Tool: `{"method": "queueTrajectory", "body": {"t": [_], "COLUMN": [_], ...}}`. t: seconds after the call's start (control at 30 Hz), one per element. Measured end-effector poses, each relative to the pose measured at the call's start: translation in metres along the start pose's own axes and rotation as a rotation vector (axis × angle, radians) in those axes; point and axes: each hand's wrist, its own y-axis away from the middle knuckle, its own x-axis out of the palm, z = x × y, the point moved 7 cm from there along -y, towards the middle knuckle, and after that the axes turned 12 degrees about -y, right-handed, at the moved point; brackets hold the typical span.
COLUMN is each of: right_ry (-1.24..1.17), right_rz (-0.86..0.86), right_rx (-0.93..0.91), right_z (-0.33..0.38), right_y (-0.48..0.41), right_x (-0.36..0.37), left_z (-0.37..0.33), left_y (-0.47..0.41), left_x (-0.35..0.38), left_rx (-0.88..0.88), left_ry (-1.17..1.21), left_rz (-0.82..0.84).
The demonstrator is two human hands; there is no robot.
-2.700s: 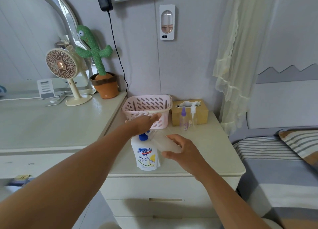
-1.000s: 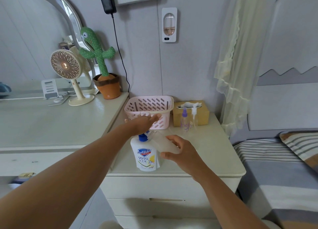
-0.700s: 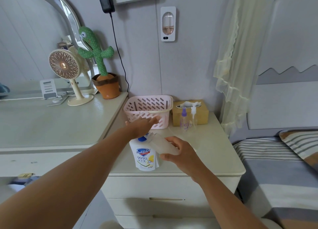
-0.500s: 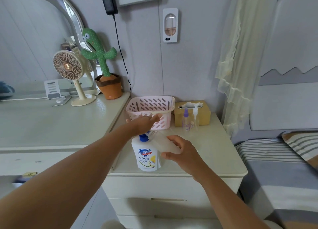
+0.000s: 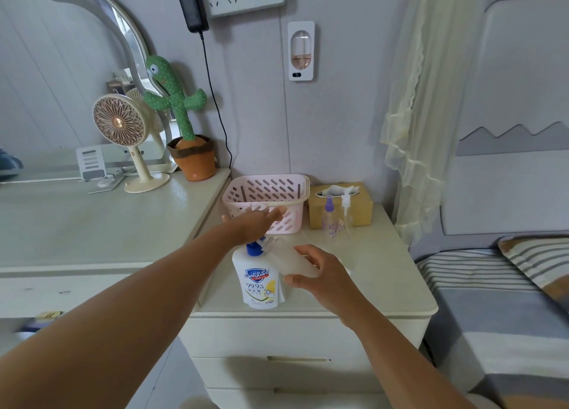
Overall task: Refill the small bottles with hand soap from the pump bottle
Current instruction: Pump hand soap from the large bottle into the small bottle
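The white pump bottle (image 5: pixel 258 281) with a blue collar and a Safeguard label stands near the front of the nightstand (image 5: pixel 385 288). My left hand (image 5: pixel 255 222) lies flat on its pump head, fingers spread. My right hand (image 5: pixel 320 270) grips a small translucent bottle (image 5: pixel 291 259), tilted with its mouth at the pump spout. Two more small bottles stand by the tissue box: one with a purple spray top (image 5: pixel 330 218), one with a white pump top (image 5: pixel 346 214).
A pink slotted basket (image 5: pixel 271 193) sits behind my left hand, next to a yellow tissue box (image 5: pixel 360 205). A dresser to the left holds a desk fan (image 5: pixel 121 131) and a toy cactus (image 5: pixel 181 122). A bed (image 5: pixel 498 310) lies to the right.
My hands hold the same positions throughout, left palm on the pump, right hand on the tilted bottle. Only the head camera has shifted slightly.
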Motion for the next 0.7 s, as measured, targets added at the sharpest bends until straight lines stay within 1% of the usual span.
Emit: {"method": "queueTrajectory", "body": {"t": [0.17, 0.43, 0.53, 0.7], "right_ry": [0.016, -0.002, 0.005, 0.031], "right_rz": [-0.004, -0.015, -0.02, -0.021], "right_rx": [0.002, 0.012, 0.003, -0.009], "right_z": [-0.002, -0.007, -0.003, -0.003], "right_y": [-0.001, 0.0, -0.001, -0.003], "right_x": [-0.001, -0.002, -0.001, -0.002], "left_z": [0.003, 0.002, -0.002, -0.006], "left_y": [-0.003, -0.004, -0.004, -0.002], "left_x": [0.005, 0.007, 0.001, 0.0], "left_rx": [0.004, -0.004, 0.029, 0.052], "left_ry": [0.021, -0.049, -0.122, -0.166], "left_rz": [-0.04, -0.041, -0.043, -0.107]}}
